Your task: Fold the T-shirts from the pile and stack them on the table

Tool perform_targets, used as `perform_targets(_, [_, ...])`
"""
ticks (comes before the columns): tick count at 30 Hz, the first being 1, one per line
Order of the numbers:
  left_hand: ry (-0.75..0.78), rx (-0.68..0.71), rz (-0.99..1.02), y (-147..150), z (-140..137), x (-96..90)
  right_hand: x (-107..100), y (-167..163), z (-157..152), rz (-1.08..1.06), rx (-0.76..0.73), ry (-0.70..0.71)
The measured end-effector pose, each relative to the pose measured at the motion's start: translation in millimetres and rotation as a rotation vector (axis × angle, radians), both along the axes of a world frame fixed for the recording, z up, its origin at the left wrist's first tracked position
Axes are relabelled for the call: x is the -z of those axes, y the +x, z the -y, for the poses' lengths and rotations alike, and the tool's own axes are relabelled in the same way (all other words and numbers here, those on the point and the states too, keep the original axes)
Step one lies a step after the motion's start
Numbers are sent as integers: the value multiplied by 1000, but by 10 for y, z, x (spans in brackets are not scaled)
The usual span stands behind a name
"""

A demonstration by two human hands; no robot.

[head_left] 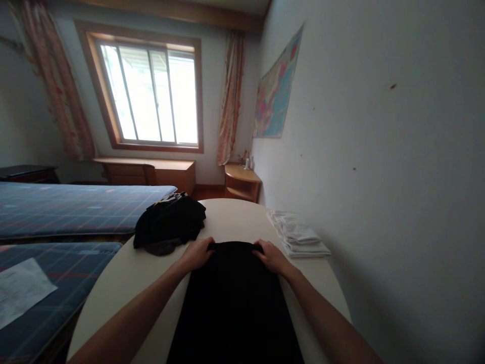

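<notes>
On table (235, 217), black cloth (235, 303) lengthwise straight ahead

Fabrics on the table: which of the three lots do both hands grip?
The black cloth laid out in the middle, its far edge between left hand and right hand; neither the black heap nor white stack is held.

No legible text. Wall map (278, 88), far right: any lettering too small to read. Paper sheet (25, 288) on near left mattress (89, 260): faint marks, illegible. Dark clothing pile (170, 220): pale print, unreadable.

black cloth (235, 303), cream table (235, 220), blue plaid mattresses (76, 210)
</notes>
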State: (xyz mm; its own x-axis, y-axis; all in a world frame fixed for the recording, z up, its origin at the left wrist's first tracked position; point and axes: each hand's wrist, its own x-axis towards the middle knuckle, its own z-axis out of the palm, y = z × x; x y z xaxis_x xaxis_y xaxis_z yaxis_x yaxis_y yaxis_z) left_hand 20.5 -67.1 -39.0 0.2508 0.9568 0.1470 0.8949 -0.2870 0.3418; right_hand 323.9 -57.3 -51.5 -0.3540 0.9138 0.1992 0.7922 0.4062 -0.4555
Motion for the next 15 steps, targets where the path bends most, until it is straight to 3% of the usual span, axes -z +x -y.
perform_targets(8, [178, 10, 66, 2, -184, -602, -696, 19, -164, -116, -6, 193])
perform_targets(15, [236, 163, 191, -119, 177, -845, -1085, 77, 288, -133, -67, 198])
